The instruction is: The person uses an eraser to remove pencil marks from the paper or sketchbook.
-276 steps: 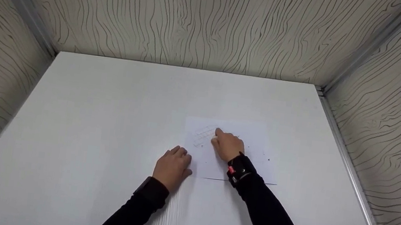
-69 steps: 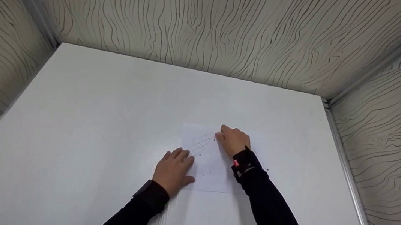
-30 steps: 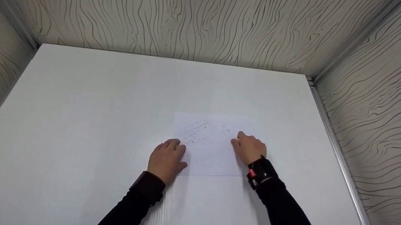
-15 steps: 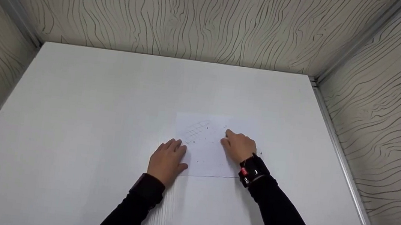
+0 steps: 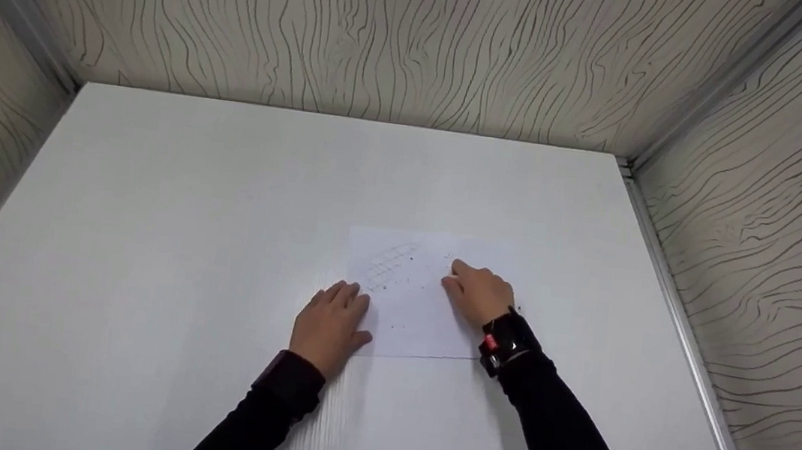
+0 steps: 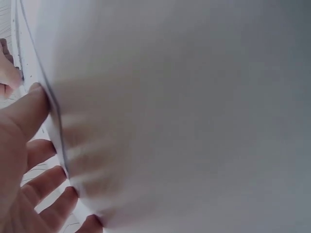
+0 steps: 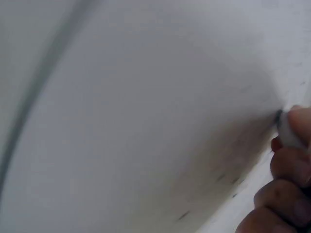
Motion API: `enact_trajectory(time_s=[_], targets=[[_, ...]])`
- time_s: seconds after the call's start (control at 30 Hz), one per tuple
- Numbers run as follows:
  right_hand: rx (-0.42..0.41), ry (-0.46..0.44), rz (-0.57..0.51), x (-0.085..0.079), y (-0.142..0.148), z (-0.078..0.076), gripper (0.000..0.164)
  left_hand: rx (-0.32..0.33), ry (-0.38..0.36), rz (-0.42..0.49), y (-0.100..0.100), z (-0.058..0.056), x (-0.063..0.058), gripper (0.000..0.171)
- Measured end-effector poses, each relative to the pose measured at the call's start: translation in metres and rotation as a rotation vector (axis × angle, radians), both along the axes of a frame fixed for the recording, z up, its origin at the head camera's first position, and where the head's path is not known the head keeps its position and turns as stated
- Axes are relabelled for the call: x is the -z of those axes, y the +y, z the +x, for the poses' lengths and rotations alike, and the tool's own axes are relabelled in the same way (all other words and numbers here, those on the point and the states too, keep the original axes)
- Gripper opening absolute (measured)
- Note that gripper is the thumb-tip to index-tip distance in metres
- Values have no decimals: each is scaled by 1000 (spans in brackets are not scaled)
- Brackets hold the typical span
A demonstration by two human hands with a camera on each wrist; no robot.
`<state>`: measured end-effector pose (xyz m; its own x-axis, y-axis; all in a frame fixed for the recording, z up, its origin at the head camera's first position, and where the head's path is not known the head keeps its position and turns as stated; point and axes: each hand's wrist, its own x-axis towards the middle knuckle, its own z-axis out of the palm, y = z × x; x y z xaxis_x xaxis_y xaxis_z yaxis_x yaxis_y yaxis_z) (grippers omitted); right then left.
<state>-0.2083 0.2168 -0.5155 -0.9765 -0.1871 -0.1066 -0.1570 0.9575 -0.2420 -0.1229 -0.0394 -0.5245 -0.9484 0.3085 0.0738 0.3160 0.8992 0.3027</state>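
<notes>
A white sheet of paper [image 5: 426,337] lies on the table, with a faint pencilled grid [image 5: 389,261] in its upper left part. Dark eraser crumbs [image 7: 183,215] are scattered over it. My right hand [image 5: 481,296], over the right part of the sheet, pinches a small white eraser [image 7: 286,132] with a dark, worn end against the paper. In the head view the fingers mostly hide that eraser. My left hand [image 5: 330,329] rests spread along the left edge of the sheet, its thumb [image 6: 36,104] and fingertips on the paper.
The white table [image 5: 204,233] extends around the sheet on all sides. A wood-grain patterned wall [image 5: 362,32] stands at its far edge, with similar panels left and right. A metal rail [image 5: 691,333] runs along the right edge.
Over the last seconds my right hand has gone from beside the grid to farther right on the sheet, then slightly back left within the last second. My left hand stays at the left edge.
</notes>
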Motion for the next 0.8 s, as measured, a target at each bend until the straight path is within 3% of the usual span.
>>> enact_trajectory(time_s=[0.13, 0.23, 0.33, 0.53, 0.8], targets=[[93, 36, 37, -3, 10, -4, 21, 1, 8, 11, -1, -1, 0, 50], [95, 122, 111, 0, 11, -6, 22, -5, 21, 7, -1, -1, 2, 48], [43, 179, 129, 3, -9, -2, 23, -11, 33, 1, 1, 1, 5, 46], [-122, 85, 30, -2, -66, 8, 23, 10, 57, -20, 2, 4, 5, 44], [-142, 84, 77, 5, -89, 10, 23, 29, 102, 7, -4, 7, -1, 40]])
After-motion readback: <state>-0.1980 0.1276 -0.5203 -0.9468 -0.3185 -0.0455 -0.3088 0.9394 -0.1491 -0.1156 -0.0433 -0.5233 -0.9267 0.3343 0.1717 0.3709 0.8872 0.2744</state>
